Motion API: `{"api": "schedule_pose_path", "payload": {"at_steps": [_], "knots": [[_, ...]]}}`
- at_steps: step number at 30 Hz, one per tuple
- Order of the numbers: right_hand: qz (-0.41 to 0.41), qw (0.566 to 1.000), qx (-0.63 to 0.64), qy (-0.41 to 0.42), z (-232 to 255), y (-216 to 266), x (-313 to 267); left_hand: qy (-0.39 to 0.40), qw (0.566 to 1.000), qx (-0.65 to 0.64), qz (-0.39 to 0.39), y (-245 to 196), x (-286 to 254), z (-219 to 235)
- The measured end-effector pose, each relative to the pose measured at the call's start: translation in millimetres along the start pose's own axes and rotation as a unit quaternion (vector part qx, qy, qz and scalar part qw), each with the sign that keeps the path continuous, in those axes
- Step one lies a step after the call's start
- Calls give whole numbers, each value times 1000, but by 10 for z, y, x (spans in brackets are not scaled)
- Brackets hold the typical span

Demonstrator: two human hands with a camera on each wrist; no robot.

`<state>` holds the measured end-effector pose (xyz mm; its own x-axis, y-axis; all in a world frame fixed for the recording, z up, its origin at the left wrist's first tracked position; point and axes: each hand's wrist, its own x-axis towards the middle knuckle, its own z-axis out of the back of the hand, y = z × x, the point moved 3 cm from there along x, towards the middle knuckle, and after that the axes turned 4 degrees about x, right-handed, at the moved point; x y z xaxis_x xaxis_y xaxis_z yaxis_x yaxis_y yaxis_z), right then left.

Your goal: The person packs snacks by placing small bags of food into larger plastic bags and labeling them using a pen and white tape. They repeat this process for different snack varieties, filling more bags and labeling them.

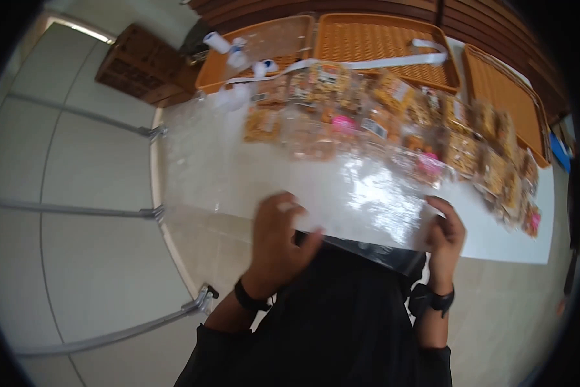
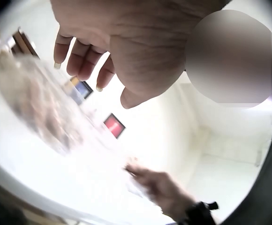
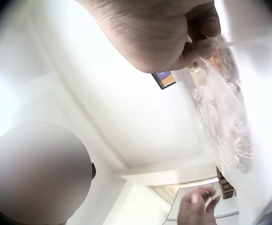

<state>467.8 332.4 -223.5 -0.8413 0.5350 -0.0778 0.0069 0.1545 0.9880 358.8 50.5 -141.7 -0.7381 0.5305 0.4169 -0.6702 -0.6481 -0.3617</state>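
Note:
A clear plastic bag stretches across the near edge of the white table, overlapping my dark clothing. My right hand pinches its right end between thumb and fingers. In the right wrist view the bag hangs from that pinch and shows white printed patterns. My left hand hovers by the bag's left end with fingers spread and loosely bent. The left wrist view shows nothing within this hand. Packets of snacks lie beyond the bag, some with pink labels.
Wicker trays line the table's far side, with another tray at the right. A white strap crosses two of them. Clear plastic packaging lies at the table's left. A cardboard box stands beside a grey partition.

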Motion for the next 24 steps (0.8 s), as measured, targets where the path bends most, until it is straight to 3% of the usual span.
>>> {"api": "schedule_pose_path", "payload": {"at_steps": [3, 4, 7, 12, 16, 19, 21, 23, 24], "knots": [[-53, 997, 21, -47, 264, -85, 86, -45, 971, 204, 112, 818, -154, 421], [-79, 997, 2, -11, 388, -118, 133, -30, 958, 237, 161, 1083, -265, 578], [-146, 987, -54, 50, 383, -36, 165, -1, 946, 275, 172, 1587, -634, 893], [-108, 976, -131, 133, 47, -46, 137, 64, 953, 234, 179, 1818, -1059, 705], [-32, 982, -141, 125, -111, -119, 107, 31, 963, 227, 142, 1452, -972, 503], [40, 969, -215, 114, -147, -161, 69, -27, 988, 136, 65, 795, -736, 328], [19, 968, -234, 94, -193, -118, 58, -15, 990, -120, 78, 398, -559, 148], [-18, 981, -182, 65, -265, -164, 43, 144, 913, -348, 159, 39, -308, -70], [-42, 987, -146, 60, -292, -185, 39, 188, 920, -318, 131, -105, -192, -207]]}}
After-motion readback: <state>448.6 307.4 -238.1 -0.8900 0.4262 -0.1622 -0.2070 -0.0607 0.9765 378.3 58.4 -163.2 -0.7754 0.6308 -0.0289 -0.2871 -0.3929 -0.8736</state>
